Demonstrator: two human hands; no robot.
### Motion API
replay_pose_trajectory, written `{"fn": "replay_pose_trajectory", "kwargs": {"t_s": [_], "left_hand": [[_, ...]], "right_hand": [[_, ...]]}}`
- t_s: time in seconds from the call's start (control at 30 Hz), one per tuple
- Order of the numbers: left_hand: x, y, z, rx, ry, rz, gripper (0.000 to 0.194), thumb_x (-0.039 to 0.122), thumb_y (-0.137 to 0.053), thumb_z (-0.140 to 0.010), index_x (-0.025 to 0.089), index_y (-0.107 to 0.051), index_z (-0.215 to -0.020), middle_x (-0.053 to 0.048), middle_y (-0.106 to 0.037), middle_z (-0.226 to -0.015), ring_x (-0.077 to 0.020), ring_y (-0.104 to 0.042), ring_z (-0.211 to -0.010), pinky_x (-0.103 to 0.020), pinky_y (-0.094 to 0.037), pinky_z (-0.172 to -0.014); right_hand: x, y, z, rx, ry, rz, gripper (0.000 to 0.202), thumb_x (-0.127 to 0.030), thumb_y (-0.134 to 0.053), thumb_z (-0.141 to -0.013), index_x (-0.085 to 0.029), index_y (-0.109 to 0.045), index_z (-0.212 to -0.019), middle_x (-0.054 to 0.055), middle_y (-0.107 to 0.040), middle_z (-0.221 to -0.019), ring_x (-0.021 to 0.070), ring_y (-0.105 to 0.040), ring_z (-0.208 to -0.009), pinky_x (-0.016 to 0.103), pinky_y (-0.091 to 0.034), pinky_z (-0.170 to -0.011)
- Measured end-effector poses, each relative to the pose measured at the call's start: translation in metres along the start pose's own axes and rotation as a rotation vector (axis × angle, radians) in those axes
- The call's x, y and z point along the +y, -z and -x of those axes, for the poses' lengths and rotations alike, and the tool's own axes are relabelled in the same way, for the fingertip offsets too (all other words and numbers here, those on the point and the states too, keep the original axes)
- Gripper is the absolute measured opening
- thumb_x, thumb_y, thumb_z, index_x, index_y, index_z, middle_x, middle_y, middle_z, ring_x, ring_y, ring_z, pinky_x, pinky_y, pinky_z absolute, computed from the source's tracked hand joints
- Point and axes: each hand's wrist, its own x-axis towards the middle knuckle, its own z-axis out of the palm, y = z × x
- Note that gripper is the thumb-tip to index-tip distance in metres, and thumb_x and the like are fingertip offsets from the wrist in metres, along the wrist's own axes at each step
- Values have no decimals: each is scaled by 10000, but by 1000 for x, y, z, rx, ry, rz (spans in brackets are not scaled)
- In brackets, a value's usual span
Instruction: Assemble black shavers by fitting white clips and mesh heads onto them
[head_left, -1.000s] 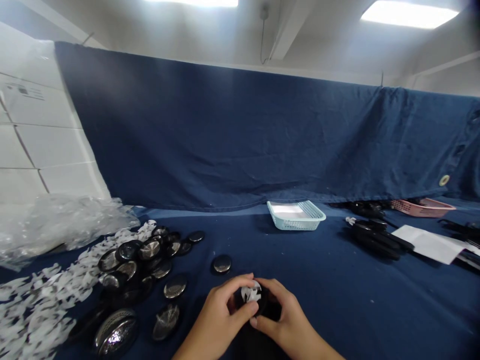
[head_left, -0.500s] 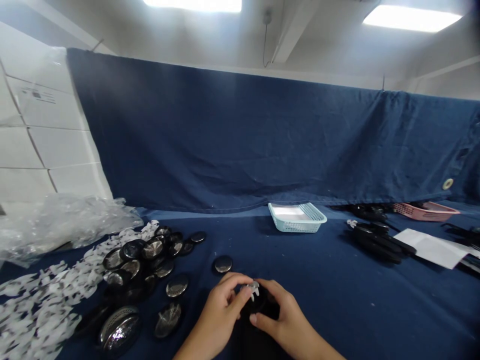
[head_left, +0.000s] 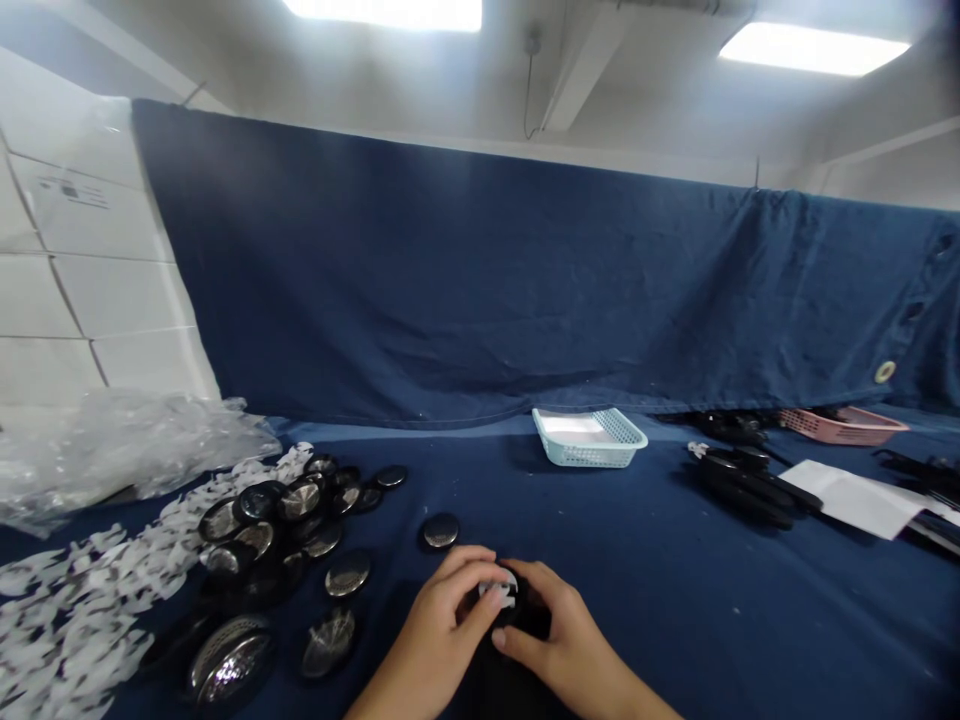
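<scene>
Left hand (head_left: 442, 625) and right hand (head_left: 566, 635) are close together at the near middle of the blue cloth (head_left: 652, 590). Between them is a small white piece (head_left: 511, 583), which sits against a black part (head_left: 535, 618). The left thumb and fingers are pinched on the white piece, so this hand is the nearer one to it; the right hand curls around the black part from the right. The black part seems to run toward the near edge, but it is too dark for telling its long axis surely. One black disc (head_left: 439, 531) lies just far and left of the left hand.
</scene>
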Motion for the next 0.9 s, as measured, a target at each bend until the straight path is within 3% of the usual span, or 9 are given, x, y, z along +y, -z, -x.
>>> {"fn": "replay_pose_trajectory", "kwargs": {"t_s": [0.13,0.3,0.4,0.47,0.57,0.63,0.7,0.8,0.9], "left_hand": [[1,0,-1,-1,54,-2,197,282,-528,-897,290,-708,-977,-27,-562,-1304,-225,-553,-1175,-342,-421,-1002],[-1,-4,-3,20,94,47,188,272,-539,-860,256,-713,-929,-47,-579,-1313,-250,-568,-1146,-336,-494,-889],[-2,-7,-2,18,121,93,224,307,-535,-854,253,-714,-977,-55,-568,-1341,-202,-647,-889,-263,-532,-651],[-3,-8,-2,17,131,125,302,336,-519,-859,267,-679,-1106,-64,-564,-1349,-127,-618,-651,-209,-478,-488],[-6,0,-5,121,125,5,397,377,-439,-903,279,-579,-1262,-62,-631,-1251,-78,-535,-489,-194,-442,-420],[-10,9,-9,247,98,-186,393,402,-361,-940,265,-599,-1223,-54,-643,-1219,-101,-578,-549,-228,-501,-502],[-18,19,-13,342,70,-332,387,404,-340,-951,249,-641,-1139,-55,-602,-1276,-163,-642,-789,-297,-541,-708],[-33,26,-20,365,66,-460,330,338,-477,-889,247,-643,-1160,-64,-537,-1365,-291,-515,-1168,-459,-399,-998],[-48,21,-26,333,103,-550,429,262,-598,-794,235,-623,-1222,-101,-528,-1392,-380,-429,-1247,-579,-292,-1028]], "right_hand": [[-1,-2,1,-1,-13,5,536,-211,-744,-716,-249,-597,-1230,58,-647,-1187,248,-595,-1100,387,-453,-977],[1,-4,0,-11,2,1,544,-233,-728,-738,-229,-565,-1257,76,-625,-1221,249,-584,-1123,394,-444,-995],[3,-4,0,-22,12,-12,561,-222,-712,-748,-237,-537,-1280,71,-617,-1248,244,-574,-1148,397,-432,-1013],[3,-4,0,-34,1,-17,570,-216,-701,-753,-246,-520,-1293,66,-603,-1282,242,-558,-1180,404,-412,-1039],[2,-3,3,-45,-47,-9,592,-230,-687,-764,-253,-490,-1321,69,-552,-1354,247,-506,-1251,428,-364,-1086],[1,-2,4,-55,-65,2,609,-242,-682,-770,-261,-471,-1341,68,-516,-1393,251,-465,-1291,439,-331,-1110],[1,-1,5,-70,-62,12,614,-252,-682,-775,-277,-465,-1349,59,-495,-1414,251,-438,-1314,442,-313,-1121],[0,1,4,-74,-47,13,596,-252,-679,-780,-294,-477,-1339,48,-503,-1406,250,-445,-1306,440,-321,-1114],[1,0,4,-69,-36,-14,596,-236,-682,-772,-291,-481,-1331,46,-530,-1377,246,-484,-1269,426,-347,-1096]]}}
